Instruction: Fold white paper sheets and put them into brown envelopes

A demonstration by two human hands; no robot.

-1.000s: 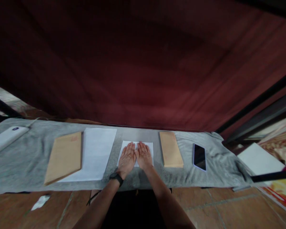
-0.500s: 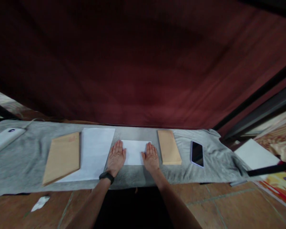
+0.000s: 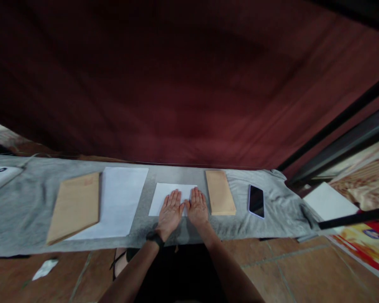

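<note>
A small white sheet of paper (image 3: 159,195), perhaps folded, lies flat on the grey cloth (image 3: 240,229) in front of me. My left hand (image 3: 170,210) rests palm down on its middle, fingers stretched out. Over its right end lies my right hand (image 3: 196,207), also flat with fingers extended. The two thumbs nearly touch. Just right of my right hand is a stack of narrow brown envelopes (image 3: 220,193). To the left, larger white paper (image 3: 123,202) sits partly under larger brown envelopes (image 3: 76,204).
A phone (image 3: 256,201) lies right of the narrow stack. At the far left is a white device (image 3: 1,179) with a cord. A dark red curtain (image 3: 177,105) hangs behind the cloth. A white scrap (image 3: 45,269) lies on the tiled floor (image 3: 82,282).
My left hand has slid right across the small paper, from its left edge to its middle, close to my right hand. The view has shifted slightly.
</note>
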